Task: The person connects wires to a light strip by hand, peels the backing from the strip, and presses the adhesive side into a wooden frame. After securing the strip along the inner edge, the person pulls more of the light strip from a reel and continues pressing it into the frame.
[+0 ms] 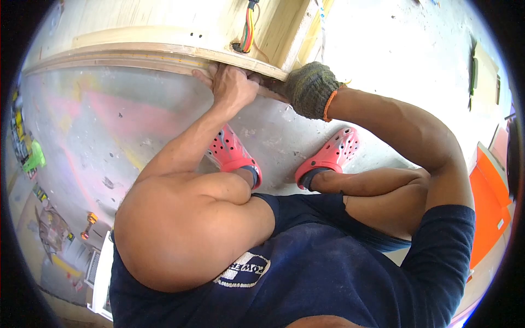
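Note:
A pale wooden panel (131, 36) with a curved double edge stands in front of me. A thin strip with yellowish marks (136, 57) runs along the groove between the two edge layers. My bare left hand (232, 85) is closed at this edge, its fingertips bent into the gap and partly hidden. To its right, my right hand (311, 90) wears a dark knitted glove with an orange cuff and is wrapped at the panel's corner, fingers mostly out of sight. Above the hands, a bundle of coloured wires (250, 30) comes out of a hole in the wood.
My feet in pink clogs (331, 153) are on the paint-stained grey floor (131, 120). An orange sheet (488, 202) lies at the right. On the left are a yellow-and-dark tool (89, 225), a green object (35, 157) and a white slatted item (100, 279).

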{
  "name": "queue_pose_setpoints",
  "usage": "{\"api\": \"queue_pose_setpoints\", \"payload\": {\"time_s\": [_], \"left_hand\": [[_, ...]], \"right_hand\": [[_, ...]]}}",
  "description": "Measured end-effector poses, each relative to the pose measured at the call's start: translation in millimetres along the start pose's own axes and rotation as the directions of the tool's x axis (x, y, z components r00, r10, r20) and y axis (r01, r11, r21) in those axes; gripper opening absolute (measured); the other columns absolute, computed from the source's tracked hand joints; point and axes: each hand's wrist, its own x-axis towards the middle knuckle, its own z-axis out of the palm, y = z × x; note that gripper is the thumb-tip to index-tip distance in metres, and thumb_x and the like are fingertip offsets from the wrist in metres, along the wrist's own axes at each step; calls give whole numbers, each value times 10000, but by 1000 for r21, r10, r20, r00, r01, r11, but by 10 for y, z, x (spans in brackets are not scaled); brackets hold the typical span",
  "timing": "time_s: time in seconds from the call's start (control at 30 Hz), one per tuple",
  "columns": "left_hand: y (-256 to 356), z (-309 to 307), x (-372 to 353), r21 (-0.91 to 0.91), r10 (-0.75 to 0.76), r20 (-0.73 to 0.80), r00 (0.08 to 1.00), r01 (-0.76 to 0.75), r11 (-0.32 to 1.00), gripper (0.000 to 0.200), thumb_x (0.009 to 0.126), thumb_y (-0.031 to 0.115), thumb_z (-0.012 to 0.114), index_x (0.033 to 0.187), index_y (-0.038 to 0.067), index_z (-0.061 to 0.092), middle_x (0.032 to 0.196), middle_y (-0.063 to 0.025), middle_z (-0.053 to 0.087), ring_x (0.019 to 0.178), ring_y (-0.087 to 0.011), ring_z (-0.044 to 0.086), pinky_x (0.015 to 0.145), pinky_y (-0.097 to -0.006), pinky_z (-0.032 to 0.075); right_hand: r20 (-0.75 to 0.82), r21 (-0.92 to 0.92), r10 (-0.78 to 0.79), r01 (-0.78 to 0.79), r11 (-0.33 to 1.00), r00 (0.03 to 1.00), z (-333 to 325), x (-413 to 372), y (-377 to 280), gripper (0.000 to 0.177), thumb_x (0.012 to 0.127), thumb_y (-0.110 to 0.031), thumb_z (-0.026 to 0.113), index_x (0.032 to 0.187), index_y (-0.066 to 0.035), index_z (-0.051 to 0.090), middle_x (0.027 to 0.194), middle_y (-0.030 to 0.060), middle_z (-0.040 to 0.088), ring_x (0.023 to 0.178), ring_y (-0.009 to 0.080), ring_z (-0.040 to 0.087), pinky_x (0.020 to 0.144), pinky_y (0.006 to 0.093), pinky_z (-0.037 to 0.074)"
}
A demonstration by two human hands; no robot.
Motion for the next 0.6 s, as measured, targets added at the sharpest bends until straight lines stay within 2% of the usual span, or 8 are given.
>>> {"api": "queue_pose_setpoints", "payload": {"time_s": [0.13, 0.2, 0.23, 0.3, 0.33, 0.4, 0.47, 0.6], "left_hand": [[-212, -58, -55, 53, 104, -15, 994, -103, 993, 399, 847, 246, 673, 1200, 63, 698, 1392, -178, 562, 1409, -446, 319, 1106, -782, -30], [-356, -175, -104, 69, 274, -55, 960, -270, 960, 304, 852, 251, 673, 1089, 73, 743, 1310, -152, 598, 1333, -380, 419, 1135, -739, 80], [-369, -243, -172, 70, 275, -55, 960, -271, 960, 304, 852, 251, 673, 1089, 73, 743, 1310, -152, 598, 1333, -380, 419, 1135, -739, 80], [-368, -369, -330, 160, 546, -175, 819, -523, 837, 329, 830, 268, 695, 1094, 74, 726, 1220, -121, 617, 1244, -329, 491, 1152, -646, 202], [-365, -336, -359, 162, 546, -174, 819, -523, 837, 329, 830, 268, 695, 1094, 74, 726, 1220, -121, 617, 1244, -329, 491, 1152, -646, 202], [-308, -198, -431, 90, 730, -135, 670, -725, 683, 354, 816, 255, 706, 1114, 65, 693, 1184, -94, 619, 1206, -310, 516, 1148, -566, 264], [-223, -128, -436, 82, 747, -114, 655, -743, 664, 454, 789, 239, 732, 1179, 38, 615, 1178, -109, 622, 1189, -313, 530, 1138, -526, 290], [-207, -33, -360, 51, 701, 4, 713, -700, 712, 535, 740, 258, 783, 1173, 24, 574, 1178, -151, 634, 1209, -336, 534, 1105, -521, 323]], "right_hand": [[-71, 4, 18, -18, 1000, 997, -24, -25, -48, 389, 988, -365, 521, 1366, -301, 583, 789, 100, 699, 632, 323, 675, 542, 450, 539], [-69, 20, 44, -43, 999, 997, -23, -29, -58, 378, 992, -373, 512, 1353, -295, 593, 770, 102, 696, 619, 321, 673, 528, 452, 535], [-97, 23, 41, -38, 999, 994, -6, -24, -59, 367, 988, -381, 515, 1329, -281, 609, 753, 108, 693, 612, 318, 671, 524, 456, 532], [-127, 27, 38, -35, 999, 991, -14, -28, -66, 359, 985, -390, 518, 1305, -268, 625, 736, 114, 690, 605, 315, 668, 520, 459, 530], [-89, 70, 61, -55, 996, 994, -53, -33, -70, 366, 948, -362, 549, 1293, -269, 630, 762, 106, 697, 642, 315, 681, 552, 457, 535], [-46, 111, 75, -69, 991, 996, -134, -25, -95, 379, 911, -334, 579, 1281, -270, 635, 788, 98, 704, 680, 315, 695, 583, 455, 540], [53, 62, 59, -63, 996, 997, -217, -8, -100, 314, 926, -333, 570, 1218, -254, 657, 786, 99, 705, 691, 323, 696, 595, 461, 539], [51, 44, 1, -4, 999, 999, -335, -71, -99, 275, 934, -328, 563, 1165, -221, 666, 785, 107, 704, 709, 328, 700, 606, 463, 542]]}}
